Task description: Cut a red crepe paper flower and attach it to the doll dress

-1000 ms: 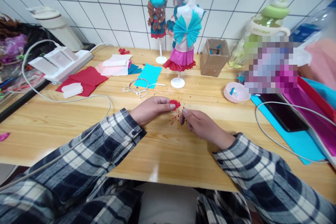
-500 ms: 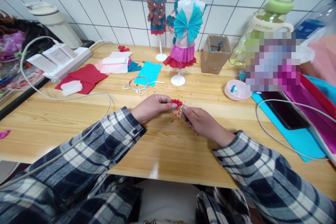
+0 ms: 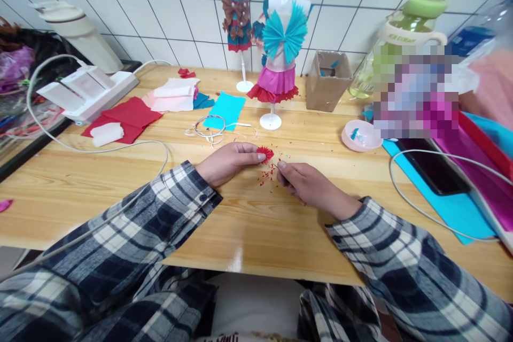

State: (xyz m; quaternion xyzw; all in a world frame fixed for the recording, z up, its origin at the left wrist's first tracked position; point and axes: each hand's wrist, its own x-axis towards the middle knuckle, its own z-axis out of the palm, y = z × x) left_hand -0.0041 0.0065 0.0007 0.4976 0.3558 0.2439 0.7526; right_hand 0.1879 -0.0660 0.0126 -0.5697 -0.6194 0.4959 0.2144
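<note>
Mannequins (image 3: 286,32) stand at the back of the worktop (image 3: 256,235), before the wall (image 3: 168,16), with a carton (image 3: 326,88) just right, then a jug (image 3: 412,29). A power strip (image 3: 92,99) lies left — sheets (image 3: 138,115) beside it. Scraps (image 3: 266,175) lie between left hand (image 3: 224,163) and right hand (image 3: 304,181) — a bowl (image 3: 348,144) and phone (image 3: 436,171) farther right.

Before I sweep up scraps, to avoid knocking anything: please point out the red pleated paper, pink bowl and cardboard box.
Red pleated paper (image 3: 267,153): head view, on its pleats.
Pink bowl (image 3: 360,146): head view, near wall.
Cardboard box (image 3: 321,91): head view, front side.
</note>
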